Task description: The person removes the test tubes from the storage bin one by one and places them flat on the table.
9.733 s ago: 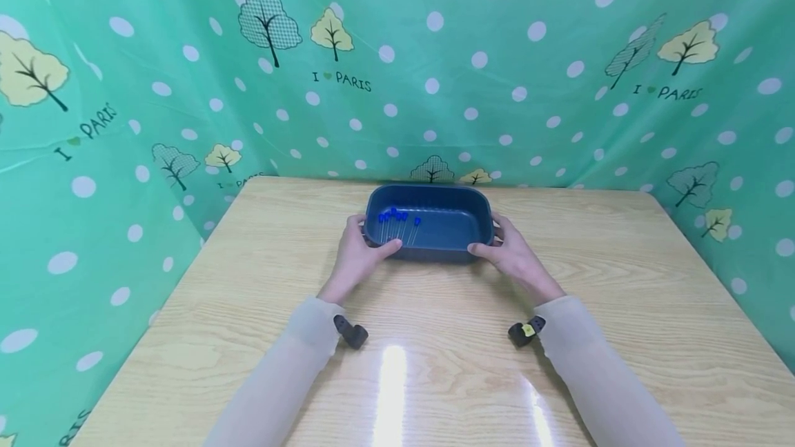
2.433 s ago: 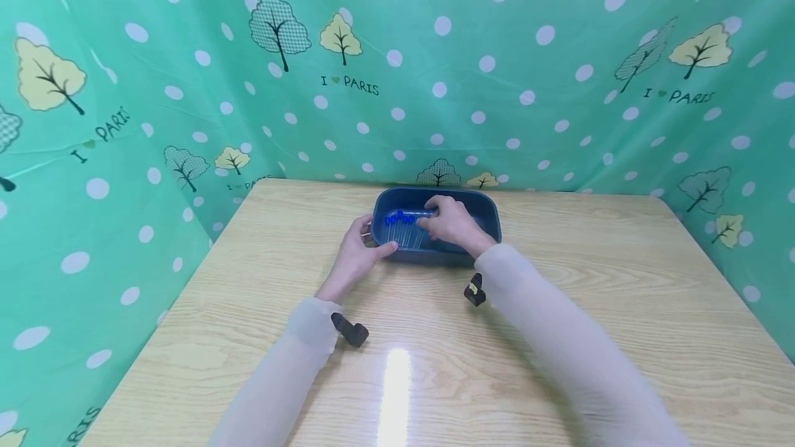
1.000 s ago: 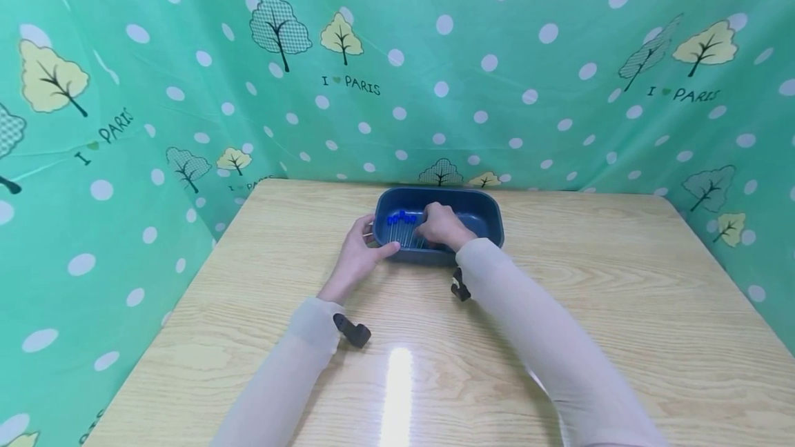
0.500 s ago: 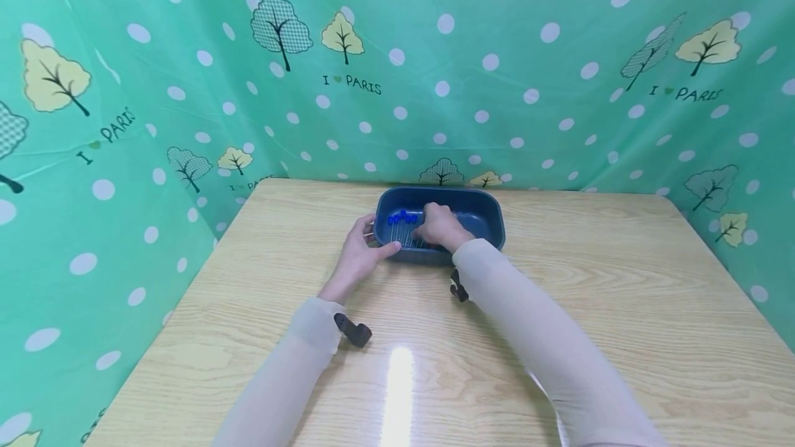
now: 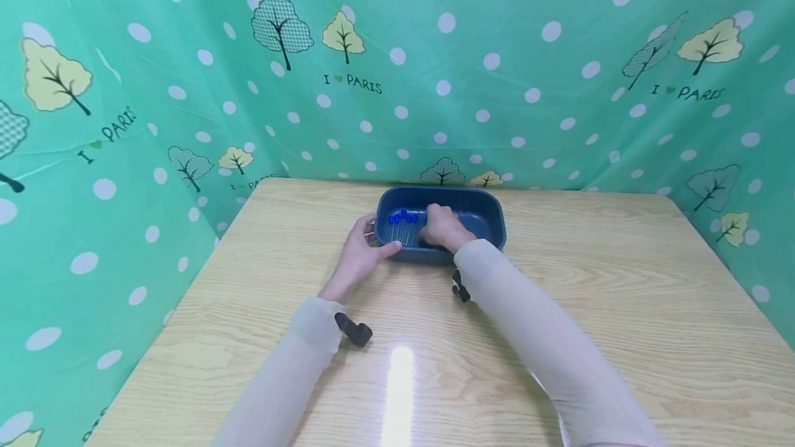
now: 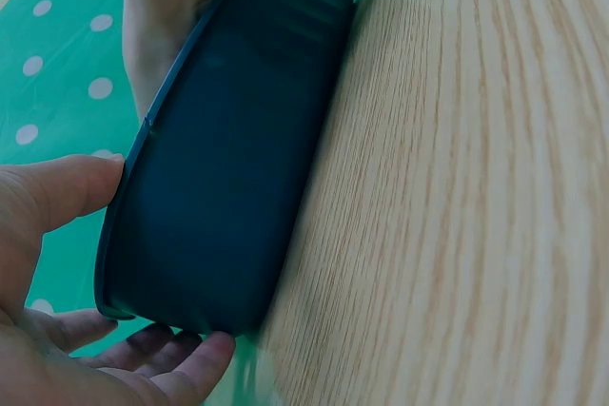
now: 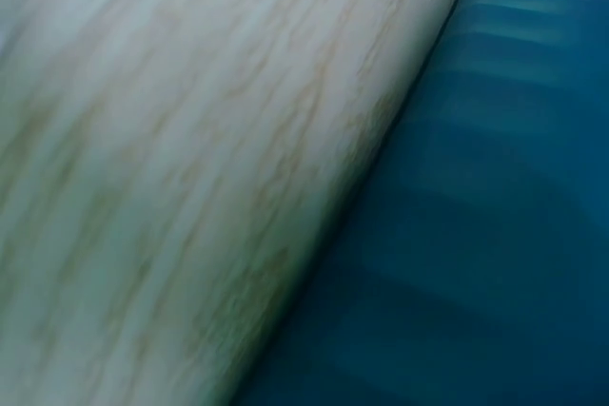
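A dark blue rectangular tub point(image 5: 491, 216) stands near the back of the table. My left hand point(image 5: 360, 252) grips its left end, the thumb on the front rim and the other fingers about the end wall; the left wrist view shows this thumb point(image 6: 81, 187) at the rim. In the left part of the tub lie several thin clear sticks with blue heads point(image 5: 404, 215), side by side in a row. My right hand point(image 5: 444, 227) reaches over the front rim into the tub, just right of the row, with fingers bent down. Its fingertips are hidden, so I cannot tell what they hold.
The tub rests on a light wood-grain table point(image 5: 596, 309). A green dotted curtain point(image 5: 497, 88) closes off the back and both sides. A dark wrist camera point(image 5: 354, 330) sits below the left hand, another wrist camera point(image 5: 459, 286) on the right wrist near the tub's front.
My right hand has let go of the tub's right end and reached inside, then lower toward the sticks. The stick set apart earlier no longer shows. In the last half second the hand shifts slightly right.
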The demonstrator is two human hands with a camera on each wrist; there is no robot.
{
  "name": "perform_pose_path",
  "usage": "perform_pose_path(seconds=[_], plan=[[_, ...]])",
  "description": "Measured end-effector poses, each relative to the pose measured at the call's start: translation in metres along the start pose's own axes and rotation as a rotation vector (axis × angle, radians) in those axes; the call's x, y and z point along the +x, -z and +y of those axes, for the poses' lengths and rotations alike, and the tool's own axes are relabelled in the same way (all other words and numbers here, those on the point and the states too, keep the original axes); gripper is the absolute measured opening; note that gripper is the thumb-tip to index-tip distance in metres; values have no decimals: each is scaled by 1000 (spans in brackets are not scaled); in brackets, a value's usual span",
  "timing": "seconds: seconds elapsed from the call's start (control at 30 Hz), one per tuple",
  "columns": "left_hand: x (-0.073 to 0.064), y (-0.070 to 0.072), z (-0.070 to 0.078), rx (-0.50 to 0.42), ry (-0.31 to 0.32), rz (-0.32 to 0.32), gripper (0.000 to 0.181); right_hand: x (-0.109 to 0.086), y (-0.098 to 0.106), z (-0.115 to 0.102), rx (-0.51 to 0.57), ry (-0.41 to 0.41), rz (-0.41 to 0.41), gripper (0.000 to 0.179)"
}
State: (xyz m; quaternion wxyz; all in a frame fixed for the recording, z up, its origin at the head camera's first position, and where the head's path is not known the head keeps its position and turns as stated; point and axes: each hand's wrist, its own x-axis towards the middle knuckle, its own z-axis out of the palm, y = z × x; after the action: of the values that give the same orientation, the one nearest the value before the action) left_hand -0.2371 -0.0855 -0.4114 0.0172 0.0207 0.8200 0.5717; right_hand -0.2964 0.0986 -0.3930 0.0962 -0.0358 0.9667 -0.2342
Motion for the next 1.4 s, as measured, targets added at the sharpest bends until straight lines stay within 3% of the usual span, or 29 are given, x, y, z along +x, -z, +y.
perform_pose_path(seconds=[0.73,1.4], plan=[[1,0,1,8,9,-5,78,2,-1,6,-11,97,-17,50],[0,1,2,9,11,-5,80,0,2,6,23,100,9,48]])
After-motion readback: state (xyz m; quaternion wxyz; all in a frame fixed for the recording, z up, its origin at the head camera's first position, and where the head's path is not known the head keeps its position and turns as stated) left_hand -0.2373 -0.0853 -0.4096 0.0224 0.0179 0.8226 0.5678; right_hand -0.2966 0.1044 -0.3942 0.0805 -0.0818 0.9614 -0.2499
